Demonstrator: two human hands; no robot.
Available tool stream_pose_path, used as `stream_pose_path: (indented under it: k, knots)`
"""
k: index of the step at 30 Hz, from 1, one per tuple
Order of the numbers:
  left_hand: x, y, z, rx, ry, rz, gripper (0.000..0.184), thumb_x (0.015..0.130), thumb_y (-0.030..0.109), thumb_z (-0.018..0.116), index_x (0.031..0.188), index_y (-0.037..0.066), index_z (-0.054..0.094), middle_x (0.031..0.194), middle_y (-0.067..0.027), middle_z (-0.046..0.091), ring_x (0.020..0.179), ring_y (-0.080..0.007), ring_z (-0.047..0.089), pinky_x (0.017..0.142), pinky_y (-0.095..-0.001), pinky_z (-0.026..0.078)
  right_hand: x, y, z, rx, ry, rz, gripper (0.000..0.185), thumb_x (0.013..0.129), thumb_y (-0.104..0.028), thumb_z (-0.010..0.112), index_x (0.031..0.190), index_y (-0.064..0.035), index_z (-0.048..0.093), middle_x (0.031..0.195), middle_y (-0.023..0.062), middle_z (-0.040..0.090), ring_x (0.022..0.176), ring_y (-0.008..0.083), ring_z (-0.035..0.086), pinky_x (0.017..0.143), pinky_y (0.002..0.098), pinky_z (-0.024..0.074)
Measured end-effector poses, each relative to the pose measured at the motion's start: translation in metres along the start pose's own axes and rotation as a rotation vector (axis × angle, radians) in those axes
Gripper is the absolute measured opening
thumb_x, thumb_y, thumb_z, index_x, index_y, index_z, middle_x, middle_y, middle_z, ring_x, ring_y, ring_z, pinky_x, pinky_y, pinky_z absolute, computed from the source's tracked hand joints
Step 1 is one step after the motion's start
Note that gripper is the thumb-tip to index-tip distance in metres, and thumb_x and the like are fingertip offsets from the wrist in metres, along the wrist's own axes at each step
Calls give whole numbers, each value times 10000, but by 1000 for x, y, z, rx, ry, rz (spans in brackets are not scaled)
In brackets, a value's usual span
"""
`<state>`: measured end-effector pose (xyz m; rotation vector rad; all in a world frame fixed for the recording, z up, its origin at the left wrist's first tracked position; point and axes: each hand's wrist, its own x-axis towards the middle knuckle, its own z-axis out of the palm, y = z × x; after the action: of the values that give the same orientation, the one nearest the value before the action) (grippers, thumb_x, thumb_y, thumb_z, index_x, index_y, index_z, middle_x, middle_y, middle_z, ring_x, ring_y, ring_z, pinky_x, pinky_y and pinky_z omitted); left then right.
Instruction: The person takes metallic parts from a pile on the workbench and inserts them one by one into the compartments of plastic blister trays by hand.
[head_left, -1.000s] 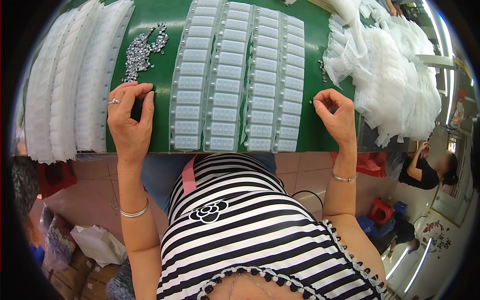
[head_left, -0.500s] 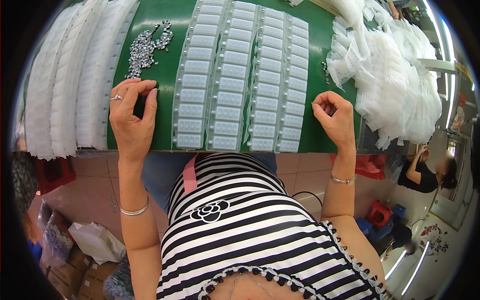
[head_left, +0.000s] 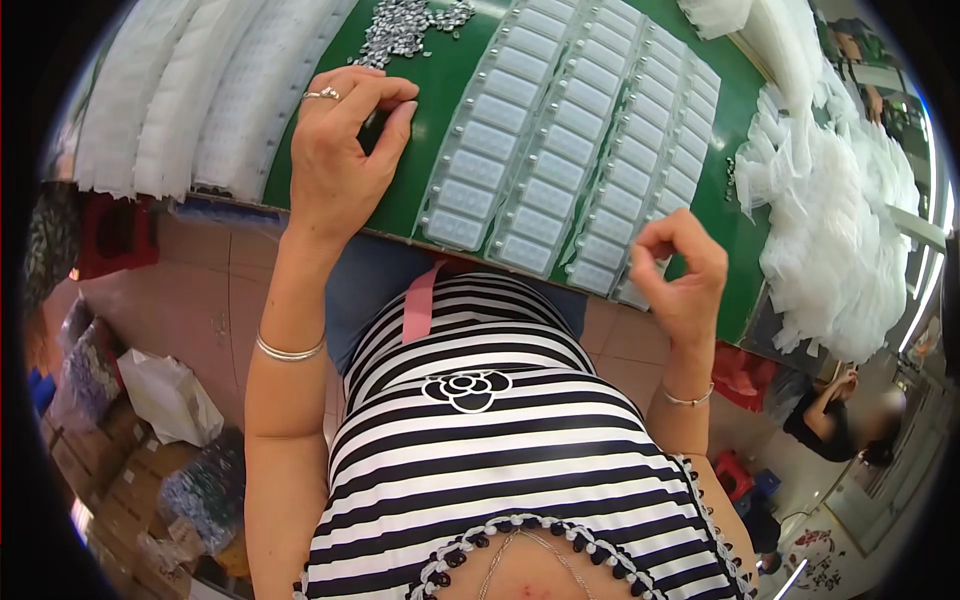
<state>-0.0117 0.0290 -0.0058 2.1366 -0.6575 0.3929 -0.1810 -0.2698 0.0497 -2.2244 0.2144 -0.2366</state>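
My left hand [head_left: 350, 140] rests on the green table [head_left: 455, 75], just below a heap of small shiny metal pieces [head_left: 395, 35]. Its thumb and index finger are bent toward each other with a gap between them, and nothing shows in that gap. Several translucent plastic trays [head_left: 560, 130] lie side by side in slanting columns between the hands. Over the near right corner of the trays is my right hand [head_left: 685, 265], thumb and index finger pinched together; anything between the tips is too small to make out.
White translucent strips [head_left: 225, 90] are stacked at the left. A large pile of white plastic [head_left: 840, 210] covers the right side, beside a few small metal pieces [head_left: 731, 175]. Another person [head_left: 825, 420] is at the lower right. Bags and boxes [head_left: 130, 490] stand on the floor.
The camera view has turned, so table and trays now look tilted. My right hand has moved left from the bare green strip to the trays' near corner. My left hand keeps its pose.
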Motion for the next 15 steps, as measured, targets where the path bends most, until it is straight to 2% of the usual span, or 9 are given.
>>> stream_pose_path:
  k: [2, 7, 13, 15]
  knots:
    - [0, 1, 0, -9, -37, -9, 147, 921, 10, 763, 1063, 44, 774, 1094, -60, 732, 1124, -235, 640, 975, -357, 513, 0, -8, 14, -20, -89, -125, 175, 724, 102, 717, 814, -43, 678, 739, -12, 584, 687, 131, 509, 644, 252, 448]
    - [-2, -4, 1, -22, -29, -1, 144, 922, 16, 763, 1062, 47, 774, 1087, -47, 732, 1116, -222, 633, 956, -346, 513, 4, -8, 27, -148, -181, -217, 182, 710, 101, 721, 793, -47, 654, 738, -6, 584, 682, 159, 503, 641, 285, 448]
    - [-2, -3, 2, -31, -12, -14, 148, 922, 20, 763, 1066, 50, 773, 1087, -46, 733, 1106, -214, 629, 941, -333, 514, 8, -15, 28, -169, -192, -181, 189, 705, 97, 727, 780, -52, 639, 741, -3, 592, 689, 175, 504, 636, 306, 445]
    - [-1, -1, 3, -29, 20, -5, 137, 905, 17, 769, 1031, 71, 776, 1010, -7, 725, 1047, -197, 629, 912, -324, 511, 10, -16, 27, -191, -216, -183, 186, 711, 96, 727, 783, -52, 641, 741, 0, 592, 690, 175, 506, 637, 305, 446]
